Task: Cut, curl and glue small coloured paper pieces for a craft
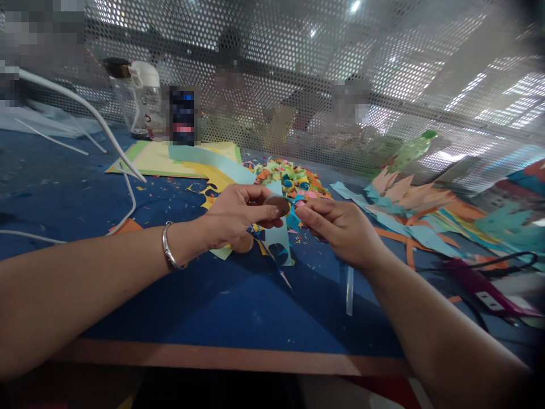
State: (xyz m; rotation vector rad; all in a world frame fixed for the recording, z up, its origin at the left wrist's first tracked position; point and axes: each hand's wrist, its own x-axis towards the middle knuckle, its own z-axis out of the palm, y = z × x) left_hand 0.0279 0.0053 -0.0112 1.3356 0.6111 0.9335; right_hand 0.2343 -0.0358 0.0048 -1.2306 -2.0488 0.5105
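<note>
My left hand [244, 215], with a silver bracelet at the wrist, pinches a brown round disc [276, 203] between thumb and fingers. Close by on its right, my right hand [334, 224] has thumb and fingertips pressed together near the disc's edge; what they hold is too small to make out. A second brown round piece [242, 243] lies below my left hand. Under both hands are a light-blue paper strip [277, 241] with rounded cut-outs and a pen [284, 277]. A translucent stick [349, 291] lies below my right hand.
Behind the hands lies a heap of colourful paper scraps [298, 176]. Stacked paper sheets [157, 159], two bottles [147, 99] and a white cable [91, 113] are left. Jagged cut paper [409, 196] and a purple power strip [477, 284] are right. A perforated metal screen [272, 74] stands behind.
</note>
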